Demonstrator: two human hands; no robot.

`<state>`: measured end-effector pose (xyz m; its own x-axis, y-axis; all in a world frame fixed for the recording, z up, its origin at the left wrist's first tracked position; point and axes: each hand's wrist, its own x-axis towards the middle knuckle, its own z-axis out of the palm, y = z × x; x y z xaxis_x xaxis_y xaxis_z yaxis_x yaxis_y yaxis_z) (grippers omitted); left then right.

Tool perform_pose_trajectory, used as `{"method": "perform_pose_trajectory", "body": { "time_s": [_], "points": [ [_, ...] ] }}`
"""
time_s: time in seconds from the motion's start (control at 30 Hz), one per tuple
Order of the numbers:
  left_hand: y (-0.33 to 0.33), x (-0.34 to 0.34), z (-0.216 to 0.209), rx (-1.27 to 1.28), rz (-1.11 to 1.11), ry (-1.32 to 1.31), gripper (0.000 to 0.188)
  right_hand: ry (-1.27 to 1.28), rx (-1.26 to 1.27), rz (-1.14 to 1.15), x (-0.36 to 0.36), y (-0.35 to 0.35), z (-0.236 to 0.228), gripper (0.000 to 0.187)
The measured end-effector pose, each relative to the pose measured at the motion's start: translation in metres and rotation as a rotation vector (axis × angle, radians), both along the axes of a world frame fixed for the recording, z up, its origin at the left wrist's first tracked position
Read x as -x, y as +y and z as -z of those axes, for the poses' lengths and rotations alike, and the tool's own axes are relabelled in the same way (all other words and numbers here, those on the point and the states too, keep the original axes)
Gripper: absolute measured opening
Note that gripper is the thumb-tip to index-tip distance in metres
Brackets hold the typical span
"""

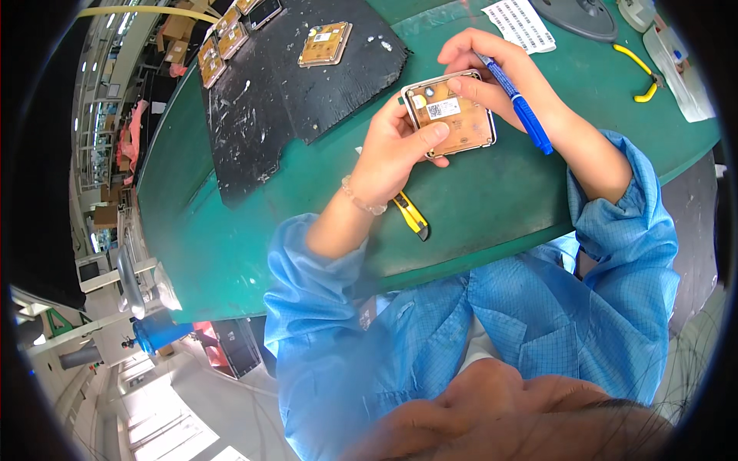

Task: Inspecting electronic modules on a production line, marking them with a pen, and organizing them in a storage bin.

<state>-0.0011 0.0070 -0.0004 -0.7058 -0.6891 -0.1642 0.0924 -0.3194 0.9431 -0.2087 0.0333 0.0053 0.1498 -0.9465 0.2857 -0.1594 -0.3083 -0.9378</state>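
blue sleeves (361, 338), hands (396, 150) gripping circuit board (453, 115), pen (519, 104)

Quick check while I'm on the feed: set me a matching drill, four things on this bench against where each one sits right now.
Things:
1. brown circuit board
2. blue pen
3. yellow utility knife
4. yellow-handled pliers

Places:
A. on the green table just under the left wrist
B. held in both hands above the table
C. gripped in the right hand
D. lying at the far right of the table, beside a clear plastic bag

Pairs: 1-B, 2-C, 3-A, 4-D. The left hand has its thumb pressed on the board's face.
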Motion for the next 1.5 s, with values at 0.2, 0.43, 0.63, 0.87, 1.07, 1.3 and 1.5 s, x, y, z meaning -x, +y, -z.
{"method": "perform_pose_trajectory", "body": {
  "time_s": [0.2, 0.43, 0.63, 0.87, 1.07, 1.3, 1.5],
  "points": [
    [-0.007, -0.001, 0.003, -0.142, -0.032, 0.136, 0.031, -0.084, 0.011, 0.122, -0.003, -0.004, 0.008, 0.029],
    [-0.005, 0.003, 0.005, -0.132, -0.093, 0.266, 0.032, 0.427, 0.382, 0.105, -0.007, 0.006, -0.003, 0.09],
    [-0.007, 0.003, 0.007, -0.039, 0.027, 0.385, 0.042, 0.32, 0.432, 0.098, -0.008, 0.003, -0.003, 0.103],
    [-0.002, 0.002, 0.008, -0.192, 0.05, 0.392, 0.065, -0.491, 0.145, -0.132, -0.025, 0.01, -0.005, 0.11],
    [-0.004, 0.001, 0.0, -0.233, -0.052, 0.443, 0.069, -0.415, 0.147, -0.1, -0.027, 0.006, -0.007, 0.109],
    [-0.003, -0.001, 0.003, -0.191, -0.061, 0.43, 0.065, -0.299, 0.245, -0.121, -0.022, 0.003, -0.001, 0.097],
    [0.001, 0.002, -0.001, -0.189, -0.05, 0.454, 0.062, -0.26, 0.296, -0.079, -0.022, 0.003, 0.0, 0.09]
  ]
}}
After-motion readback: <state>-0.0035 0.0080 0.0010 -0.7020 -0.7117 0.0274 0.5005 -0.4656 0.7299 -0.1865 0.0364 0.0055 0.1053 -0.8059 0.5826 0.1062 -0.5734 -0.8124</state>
